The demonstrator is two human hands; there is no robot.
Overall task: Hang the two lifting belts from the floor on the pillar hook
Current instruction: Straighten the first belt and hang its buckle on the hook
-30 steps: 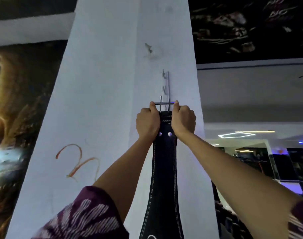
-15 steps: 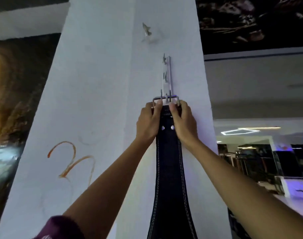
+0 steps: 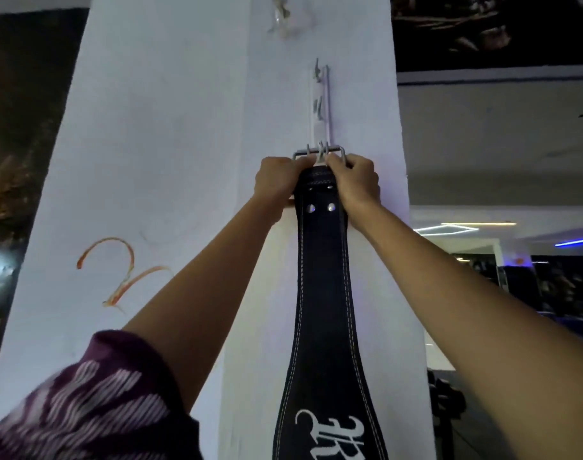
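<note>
Black leather belt (image 3: 323,293) hangs flat against the white pillar (image 3: 170,127), its buckle (image 3: 318,153) at the foot of the hook strip (image 3: 320,104). Left hand (image 3: 278,184) and right hand (image 3: 354,180) curl closed on the belt's top corners. Bare pillar lies either side. Fingertips hide whether the buckle has caught; the belt's lower end is cut off.
</note>
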